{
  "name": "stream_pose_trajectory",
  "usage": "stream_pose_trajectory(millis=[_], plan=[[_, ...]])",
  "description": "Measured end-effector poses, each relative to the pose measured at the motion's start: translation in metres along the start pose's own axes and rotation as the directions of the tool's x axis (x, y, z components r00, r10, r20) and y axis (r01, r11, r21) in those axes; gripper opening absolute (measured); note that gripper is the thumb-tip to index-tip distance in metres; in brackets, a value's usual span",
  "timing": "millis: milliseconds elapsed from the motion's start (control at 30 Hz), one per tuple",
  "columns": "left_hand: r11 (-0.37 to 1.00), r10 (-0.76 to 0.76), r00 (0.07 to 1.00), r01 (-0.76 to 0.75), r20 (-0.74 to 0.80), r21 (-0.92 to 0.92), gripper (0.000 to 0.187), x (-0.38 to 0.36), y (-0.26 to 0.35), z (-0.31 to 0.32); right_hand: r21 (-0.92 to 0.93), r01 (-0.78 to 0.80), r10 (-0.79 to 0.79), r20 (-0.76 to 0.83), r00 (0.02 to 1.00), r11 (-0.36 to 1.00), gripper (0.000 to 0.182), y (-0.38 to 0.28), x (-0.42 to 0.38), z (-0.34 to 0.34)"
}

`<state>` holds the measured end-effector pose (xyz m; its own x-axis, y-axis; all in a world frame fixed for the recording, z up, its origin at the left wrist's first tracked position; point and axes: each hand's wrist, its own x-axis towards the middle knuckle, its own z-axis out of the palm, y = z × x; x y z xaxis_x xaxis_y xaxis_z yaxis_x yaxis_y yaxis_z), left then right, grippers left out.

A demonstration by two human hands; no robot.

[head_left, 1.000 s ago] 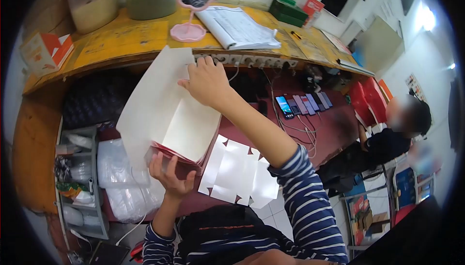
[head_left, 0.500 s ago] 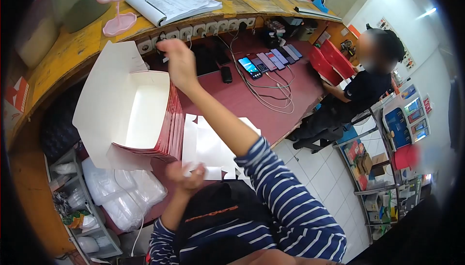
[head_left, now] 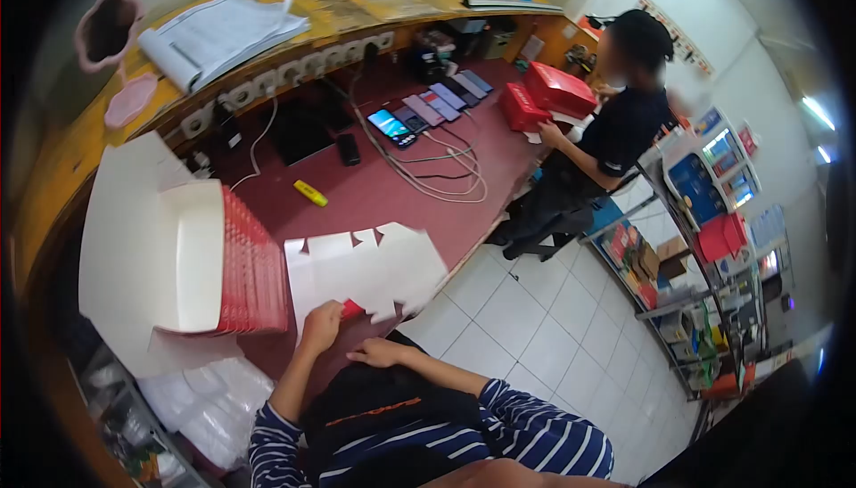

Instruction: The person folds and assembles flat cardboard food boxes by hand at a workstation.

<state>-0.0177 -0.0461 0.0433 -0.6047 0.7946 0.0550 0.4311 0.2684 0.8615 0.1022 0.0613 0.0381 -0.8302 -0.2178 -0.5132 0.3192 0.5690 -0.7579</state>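
A flat white cardboard box blank (head_left: 370,261) with notched edges lies on the dark red tabletop in front of me. My left hand (head_left: 321,328) is closed on its near edge, beside a small folded flap showing red. My right hand (head_left: 379,352) rests low against my black apron, close to the near edge of the blank, with its fingers stretched out and nothing visible in them. Left of the blank stands a nested stack of red-and-white cardboard boxes (head_left: 254,265), white inside, with large white panels spread behind it.
A yellow highlighter (head_left: 310,192) lies behind the blank. Several phones (head_left: 432,106) with cables (head_left: 446,187) sit farther back. A co-worker (head_left: 615,105) handles red boxes (head_left: 557,89) at the right. Clear plastic bags (head_left: 209,403) lie lower left; papers (head_left: 218,38) rest on the wooden shelf.
The view has swung right. My right hand has come down from beside the stack to my apron, and my left hand has taken the blank's edge. The co-worker's red box has changed shape.
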Motion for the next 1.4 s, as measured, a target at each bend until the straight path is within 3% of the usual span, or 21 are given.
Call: stream_pose_trajectory(millis=[33,67,100,167,200,233,300,367,533,600,633,733,833,900,967,1033,1067,1100,1167,1233,1400], plan=[[0.982,-0.072,0.996,0.06,-0.061,-0.178,0.023,0.007,0.008,-0.002,0.138,-0.153,0.152,0.019,0.988,0.979,0.05,-0.012,-0.007,-0.004],[0.976,-0.07,0.974,0.022,-0.218,-0.218,0.028,0.013,0.029,-0.006,0.503,-0.055,0.082,-0.031,0.996,0.863,0.058,-0.017,-0.016,-0.004],[0.813,-0.181,0.955,0.012,-0.234,-0.582,0.03,0.019,0.053,-0.007,0.51,-0.05,0.082,-0.041,0.996,0.859,0.058,-0.02,-0.022,-0.006],[0.798,-0.151,0.891,-0.145,-0.427,-0.585,0.021,0.034,0.086,-0.009,0.876,0.086,0.075,-0.138,0.988,0.475,0.056,-0.025,-0.03,-0.012],[0.801,-0.145,0.894,-0.145,-0.424,-0.581,0.021,0.038,0.094,-0.01,0.942,0.177,0.058,-0.201,0.978,0.286,0.047,-0.025,-0.035,-0.016],[0.706,-0.133,0.928,-0.158,-0.349,-0.69,0.016,0.041,0.099,-0.009,0.942,0.181,0.057,-0.205,0.977,0.282,0.047,-0.026,-0.042,-0.022],[0.598,-0.114,0.955,-0.154,-0.274,-0.786,0.02,0.047,0.112,-0.008,0.816,0.568,0.214,-0.577,0.788,0.11,0.033,-0.028,-0.062,-0.037],[0.555,-0.085,0.983,-0.089,-0.163,-0.827,0.028,0.052,0.122,-0.012,0.697,0.712,0.266,-0.706,0.657,0.092,0.021,-0.021,-0.088,-0.059],[0.736,0.039,0.996,-0.087,-0.086,-0.672,0.039,0.059,0.13,-0.006,0.732,0.653,0.237,-0.681,0.693,0.193,0.023,-0.026,-0.153,-0.108],[0.802,0.093,0.99,-0.137,-0.106,-0.581,0.038,0.065,0.125,-0.002,0.685,0.659,0.399,-0.723,0.564,0.309,0.019,-0.031,-0.161,-0.116],[0.854,0.15,0.981,-0.19,-0.12,-0.484,0.037,0.067,0.125,-0.001,0.684,0.66,0.398,-0.724,0.564,0.311,0.019,-0.03,-0.166,-0.118],[0.796,0.14,0.973,-0.222,-0.185,-0.564,0.033,0.065,0.132,0.008,0.668,0.709,0.325,-0.738,0.592,0.224,0.023,-0.028,-0.172,-0.12],[0.75,0.181,0.949,-0.302,-0.257,-0.588,0.03,0.059,0.144,0.016,0.543,0.746,0.328,-0.837,0.439,0.386,0.02,-0.039,-0.163,-0.116],[0.705,0.2,0.937,-0.34,-0.286,-0.622,0.031,0.049,0.158,0.033,0.225,0.749,0.337,-0.941,0.002,0.623,0.017,-0.057,-0.145,-0.109],[0.542,0.09,0.956,-0.282,-0.279,-0.792,0.028,0.04,0.174,0.049,0.166,0.836,0.445,-0.89,-0.101,0.523,0.016,-0.062,-0.12,-0.096],[0.583,0.091,0.948,-0.299,-0.305,-0.755,0.027,0.04,0.172,0.052,0.106,0.918,0.475,-0.875,-0.097,0.382,0.014,-0.069,-0.115,-0.089],[0.638,0.074,0.938,-0.306,-0.339,-0.707,0.027,0.039,0.17,0.052,0.112,0.955,0.458,-0.888,-0.027,0.274,0.012,-0.074,-0.116,-0.087],[0.637,0.071,0.942,-0.297,-0.329,-0.712,0.027,0.037,0.17,0.05,0.114,0.953,0.466,-0.884,-0.031,0.279,0.012,-0.081,-0.116,-0.083],[0.707,0.099,0.938,-0.301,-0.332,-0.64,0.026,0.037,0.173,0.042,0.277,0.938,0.44,-0.883,0.163,0.208,0.01,-0.091,-0.115,-0.08],[0.707,0.145,0.93,-0.336,-0.338,-0.622,0.026,0.04,0.168,0.037,0.278,0.929,0.447,-0.883,0.146,0.245,0.009,-0.077,-0.116,-0.083],[0.715,0.168,0.935,-0.334,-0.313,-0.615,0.028,0.035,0.173,0.036,0.349,0.936,0.438,-0.85,0.292,0.053,0.004,-0.075,-0.111,-0.082]])
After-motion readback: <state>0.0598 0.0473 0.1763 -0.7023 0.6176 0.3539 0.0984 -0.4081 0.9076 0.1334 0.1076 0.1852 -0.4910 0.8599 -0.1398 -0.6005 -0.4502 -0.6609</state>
